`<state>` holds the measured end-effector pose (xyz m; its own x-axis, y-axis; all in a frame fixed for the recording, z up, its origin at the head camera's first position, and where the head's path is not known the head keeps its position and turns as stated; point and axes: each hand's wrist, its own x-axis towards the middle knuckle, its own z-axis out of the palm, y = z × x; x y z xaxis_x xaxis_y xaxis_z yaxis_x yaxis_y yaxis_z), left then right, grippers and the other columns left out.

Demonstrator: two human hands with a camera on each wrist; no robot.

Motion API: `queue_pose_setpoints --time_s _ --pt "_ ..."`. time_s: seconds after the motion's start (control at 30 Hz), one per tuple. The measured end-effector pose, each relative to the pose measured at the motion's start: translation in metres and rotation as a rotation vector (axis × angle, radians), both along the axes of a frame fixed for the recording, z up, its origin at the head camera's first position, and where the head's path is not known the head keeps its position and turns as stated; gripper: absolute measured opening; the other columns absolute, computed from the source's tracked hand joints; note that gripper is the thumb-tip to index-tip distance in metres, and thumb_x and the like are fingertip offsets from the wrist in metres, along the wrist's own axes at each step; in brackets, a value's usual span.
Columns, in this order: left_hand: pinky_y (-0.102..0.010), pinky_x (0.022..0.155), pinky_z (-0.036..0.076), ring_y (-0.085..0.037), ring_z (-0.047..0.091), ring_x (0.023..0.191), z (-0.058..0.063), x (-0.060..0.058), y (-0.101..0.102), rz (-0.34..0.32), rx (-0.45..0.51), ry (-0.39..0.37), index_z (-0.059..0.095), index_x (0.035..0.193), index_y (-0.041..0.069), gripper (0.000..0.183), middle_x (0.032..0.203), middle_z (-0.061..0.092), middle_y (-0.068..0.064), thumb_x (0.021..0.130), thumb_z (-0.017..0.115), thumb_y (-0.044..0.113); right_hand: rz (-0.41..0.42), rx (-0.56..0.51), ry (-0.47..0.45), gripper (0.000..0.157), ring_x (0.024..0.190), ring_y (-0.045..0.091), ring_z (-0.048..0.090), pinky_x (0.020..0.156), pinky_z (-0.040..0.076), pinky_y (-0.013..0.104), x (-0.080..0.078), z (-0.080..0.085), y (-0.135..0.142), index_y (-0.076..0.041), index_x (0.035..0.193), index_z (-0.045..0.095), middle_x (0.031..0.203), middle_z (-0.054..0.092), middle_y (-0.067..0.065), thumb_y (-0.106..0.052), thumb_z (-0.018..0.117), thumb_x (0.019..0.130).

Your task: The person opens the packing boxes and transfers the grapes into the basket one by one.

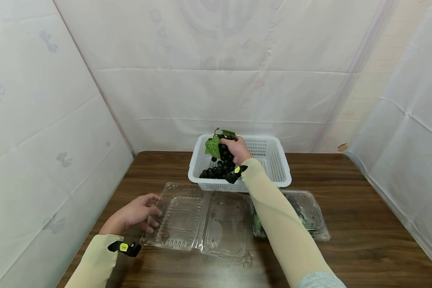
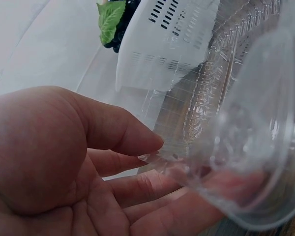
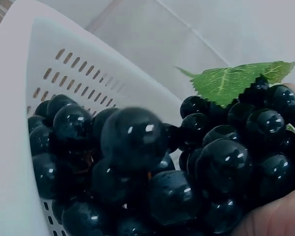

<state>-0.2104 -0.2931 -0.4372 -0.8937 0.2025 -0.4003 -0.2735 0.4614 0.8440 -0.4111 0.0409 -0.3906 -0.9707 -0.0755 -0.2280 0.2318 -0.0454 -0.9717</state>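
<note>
My right hand (image 1: 237, 150) grips a bunch of dark grapes (image 1: 226, 154) with green leaves (image 1: 213, 146) at the left side of a white slotted basket (image 1: 285, 174). In the right wrist view, the round black grapes (image 3: 226, 157) crowd against the basket wall (image 3: 88, 64), with a thumb at the lower right. My left hand (image 1: 140, 212) holds the left edge of an unfolded clear plastic clamshell (image 1: 181, 219). The left wrist view has its thumb (image 2: 137, 130) at the plastic edge and the other fingers behind the clear wall.
A closed clear clamshell (image 1: 311, 210) with dark and green contents lies right of the unfolded one, partly hidden under my right forearm. Both sit on a brown wooden table (image 1: 360, 208). White sheeting (image 1: 158, 96) hangs behind the basket and along both sides.
</note>
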Motion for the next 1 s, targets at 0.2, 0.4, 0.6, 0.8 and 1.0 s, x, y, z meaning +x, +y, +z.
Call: queue_pose_setpoints --time_s 0.2,0.4,0.6,0.8,1.0 --pt "-0.048 0.065 0.063 -0.029 0.071 0.079 0.0 0.003 -0.001 -0.002 0.007 0.0 0.031 0.151 -0.005 0.048 0.122 0.062 -0.029 0.106 0.045 0.003 0.03 0.058 -0.027 0.101 0.155 0.036 0.024 0.123 0.032 0.054 0.001 -0.003 0.0 -0.014 0.162 0.015 0.168 0.018 0.016 -0.036 0.08 0.088" --pt "-0.047 0.065 0.063 -0.029 0.071 0.079 0.002 0.003 0.001 -0.002 -0.009 0.004 0.032 0.151 -0.004 0.048 0.121 0.063 -0.029 0.106 0.045 0.003 0.032 0.115 -0.076 0.105 0.155 0.035 0.026 0.123 0.033 0.053 -0.006 -0.009 0.003 -0.021 0.165 0.007 0.17 0.017 0.015 -0.04 0.078 0.09" --pt "-0.047 0.065 0.063 -0.028 0.072 0.078 0.001 0.003 0.002 0.009 -0.016 0.004 0.033 0.15 -0.004 0.047 0.12 0.063 -0.029 0.105 0.045 0.002 0.049 0.147 -0.08 0.106 0.155 0.036 0.025 0.123 0.032 0.057 -0.011 -0.012 0.003 -0.019 0.164 0.009 0.168 0.019 0.016 -0.04 0.079 0.089" --pt "-0.047 0.064 0.063 -0.028 0.071 0.077 0.001 0.004 0.004 0.012 -0.016 0.002 0.034 0.15 -0.004 0.047 0.12 0.064 -0.028 0.105 0.046 0.002 0.048 0.146 -0.073 0.099 0.152 0.034 0.029 0.122 0.034 0.053 -0.012 -0.017 0.003 -0.016 0.162 0.018 0.166 0.024 0.014 -0.035 0.081 0.088" --pt "-0.047 0.064 0.063 -0.028 0.072 0.077 0.002 0.004 0.008 0.017 -0.029 0.006 0.035 0.148 -0.004 0.046 0.118 0.065 -0.027 0.104 0.046 0.001 0.023 0.182 -0.074 0.1 0.151 0.036 0.032 0.121 0.035 0.053 -0.016 -0.018 0.004 -0.015 0.163 0.014 0.166 0.025 0.016 -0.033 0.08 0.09"
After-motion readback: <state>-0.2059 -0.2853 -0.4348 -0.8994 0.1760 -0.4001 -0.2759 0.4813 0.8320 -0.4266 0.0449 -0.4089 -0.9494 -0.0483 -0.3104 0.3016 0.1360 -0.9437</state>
